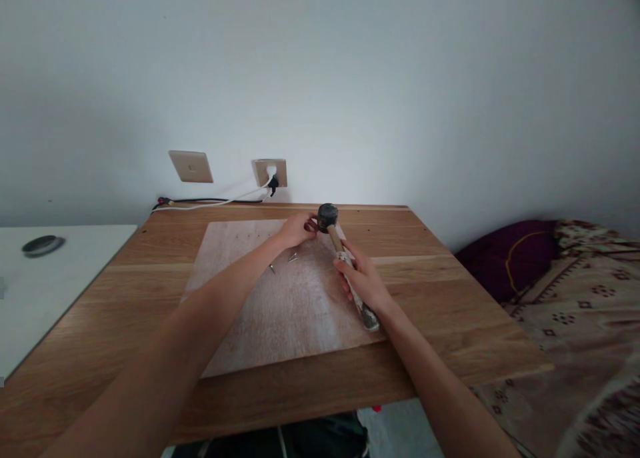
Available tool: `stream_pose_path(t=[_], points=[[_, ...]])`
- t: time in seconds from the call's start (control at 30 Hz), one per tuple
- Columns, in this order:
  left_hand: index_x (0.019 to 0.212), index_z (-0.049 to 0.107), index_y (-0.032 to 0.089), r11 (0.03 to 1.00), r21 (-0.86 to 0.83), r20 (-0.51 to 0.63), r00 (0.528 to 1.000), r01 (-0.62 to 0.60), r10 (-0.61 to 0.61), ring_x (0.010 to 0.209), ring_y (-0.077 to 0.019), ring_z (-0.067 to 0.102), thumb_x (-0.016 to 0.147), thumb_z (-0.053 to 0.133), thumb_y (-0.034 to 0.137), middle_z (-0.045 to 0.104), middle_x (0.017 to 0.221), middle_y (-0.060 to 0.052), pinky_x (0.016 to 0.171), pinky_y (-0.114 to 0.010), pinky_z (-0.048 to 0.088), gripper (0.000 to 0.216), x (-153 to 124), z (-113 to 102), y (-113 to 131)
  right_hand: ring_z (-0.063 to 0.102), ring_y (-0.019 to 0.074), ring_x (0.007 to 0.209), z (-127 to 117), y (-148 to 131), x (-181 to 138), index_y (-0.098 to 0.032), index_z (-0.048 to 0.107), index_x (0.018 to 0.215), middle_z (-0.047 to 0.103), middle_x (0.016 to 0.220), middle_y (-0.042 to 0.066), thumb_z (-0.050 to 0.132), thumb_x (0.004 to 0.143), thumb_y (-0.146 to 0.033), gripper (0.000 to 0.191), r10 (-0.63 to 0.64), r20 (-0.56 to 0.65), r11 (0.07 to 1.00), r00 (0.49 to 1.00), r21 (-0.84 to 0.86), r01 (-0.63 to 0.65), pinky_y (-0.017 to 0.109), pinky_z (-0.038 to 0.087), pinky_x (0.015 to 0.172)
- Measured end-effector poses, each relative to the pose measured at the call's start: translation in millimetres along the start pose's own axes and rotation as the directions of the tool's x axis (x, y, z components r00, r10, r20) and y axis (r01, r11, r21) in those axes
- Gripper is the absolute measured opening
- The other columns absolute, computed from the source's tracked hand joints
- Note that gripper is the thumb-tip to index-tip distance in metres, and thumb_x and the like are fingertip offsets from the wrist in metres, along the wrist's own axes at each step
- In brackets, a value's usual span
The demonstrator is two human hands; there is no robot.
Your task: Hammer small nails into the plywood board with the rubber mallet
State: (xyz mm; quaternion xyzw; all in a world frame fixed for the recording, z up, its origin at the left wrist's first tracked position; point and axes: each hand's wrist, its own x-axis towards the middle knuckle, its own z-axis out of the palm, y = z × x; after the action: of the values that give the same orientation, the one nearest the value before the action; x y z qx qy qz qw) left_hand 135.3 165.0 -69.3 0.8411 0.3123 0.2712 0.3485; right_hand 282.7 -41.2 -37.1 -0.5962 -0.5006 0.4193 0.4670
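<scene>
My right hand (363, 277) is wrapped round the pale, worn handle of a mallet (328, 218) with a dark round head. The handle slants down toward me, and the head is raised at the far side of a thin wooden board (280, 325). Just left of the mallet head, my left hand (299, 231) has its fingers curled in a pinch over the board. Whatever lies between those fingertips is hidden or too small to make out. Several small metal nails or screws (293, 257) lie loose on the board, below my left hand.
The board rests on a wooden table (425, 298) against a white wall. Cables (215, 205) run along the back edge to a wall socket (270, 173). A white surface (65, 278) with a dark round object (40, 245) adjoins at left; patterned bedding (575, 311) is at right.
</scene>
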Motion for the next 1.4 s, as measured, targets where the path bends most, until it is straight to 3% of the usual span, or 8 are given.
stream_pose_path(t=[0.6, 0.73, 0.8, 0.9, 1.07, 1.27, 1.4], points=[[0.118, 0.071, 0.015, 0.999, -0.044, 0.028, 1.0, -0.002, 0.003, 0.08, -0.0172, 0.071, 0.07, 0.071, 0.009, 0.079, 0.094, -0.004, 0.076, -0.028, 0.055, 0.048, 0, -4, 6, 0.045, 0.0119, 0.035, -1, 7, 1, -0.018, 0.041, 0.16, 0.054, 0.054, -0.01, 0.063, 0.089, -0.041, 0.079, 0.014, 0.002, 1.0, 1.0, -0.007, -0.014, 0.021, 0.039, 0.032], [0.117, 0.07, 0.015, 0.996, 0.083, 0.007, 1.0, -0.015, 0.014, 0.077, -0.0176, 0.065, 0.073, 0.072, 0.019, 0.073, 0.09, -0.003, 0.072, -0.029, 0.051, 0.044, -8, -17, 16, 0.046, 0.0119, 0.036, -1, 8, 2, -0.02, 0.041, 0.16, 0.054, 0.055, -0.009, 0.065, 0.088, -0.043, 0.08, 0.023, 0.001, 1.0, 1.0, -0.004, -0.023, 0.02, 0.039, 0.033], [0.105, 0.072, 0.017, 0.986, 0.159, 0.077, 0.996, -0.053, 0.041, 0.073, -0.0175, 0.061, 0.075, 0.071, 0.024, 0.07, 0.084, -0.002, 0.069, -0.028, 0.048, 0.031, -17, -27, 24, 0.046, 0.0117, 0.037, -1, 9, 2, -0.02, 0.04, 0.161, 0.054, 0.056, -0.009, 0.065, 0.088, -0.043, 0.08, 0.018, -0.005, 1.0, 1.0, -0.001, -0.018, 0.02, 0.039, 0.033], [0.08, 0.069, 0.02, 0.967, 0.223, 0.297, 0.953, -0.124, 0.054, 0.065, -0.0168, 0.057, 0.074, 0.071, 0.024, 0.066, 0.073, 0.0, 0.064, -0.028, 0.043, 0.008, -33, -44, 37, 0.046, 0.0116, 0.036, -1, 9, 2, -0.019, 0.04, 0.161, 0.053, 0.055, -0.01, 0.064, 0.089, -0.042, 0.079, 0.004, -0.004, 1.0, 1.0, 0.002, -0.004, 0.02, 0.039, 0.032], [0.068, 0.066, 0.024, 0.961, 0.241, 0.427, 0.904, -0.138, 0.022, 0.062, -0.0164, 0.058, 0.067, 0.072, 0.019, 0.065, 0.065, 0.002, 0.06, -0.026, 0.042, 0.008, -50, -60, 50, 0.045, 0.0123, 0.035, 0, 6, 0, -0.016, 0.043, 0.158, 0.053, 0.054, -0.009, 0.063, 0.089, -0.041, 0.076, -0.011, 0.002, 1.0, 1.0, -0.001, 0.011, 0.021, 0.039, 0.031], [0.07, 0.073, 0.025, 0.976, 0.18, 0.421, 0.906, -0.123, 0.036, 0.058, -0.0157, 0.06, 0.059, 0.074, 0.01, 0.067, 0.062, 0.004, 0.056, -0.026, 0.042, 0.019, -49, -60, 47, 0.045, 0.0126, 0.035, 1, 4, -1, -0.015, 0.042, 0.159, 0.052, 0.053, -0.01, 0.062, 0.09, -0.041, 0.076, -0.017, 0.005, 1.0, 1.0, -0.001, 0.017, 0.021, 0.038, 0.03], [0.075, 0.075, 0.022, 0.986, 0.124, 0.294, 0.953, -0.109, 0.068, 0.063, -0.0145, 0.064, 0.065, 0.072, 0.01, 0.071, 0.068, 0.003, 0.064, -0.025, 0.048, 0.016, -36, -58, 36, 0.045, 0.012, 0.035, 0, 6, -1, -0.018, 0.043, 0.159, 0.053, 0.053, -0.01, 0.063, 0.09, -0.043, 0.076, -0.011, 0.007, 1.0, 1.0, -0.003, 0.011, 0.02, 0.038, 0.032]])
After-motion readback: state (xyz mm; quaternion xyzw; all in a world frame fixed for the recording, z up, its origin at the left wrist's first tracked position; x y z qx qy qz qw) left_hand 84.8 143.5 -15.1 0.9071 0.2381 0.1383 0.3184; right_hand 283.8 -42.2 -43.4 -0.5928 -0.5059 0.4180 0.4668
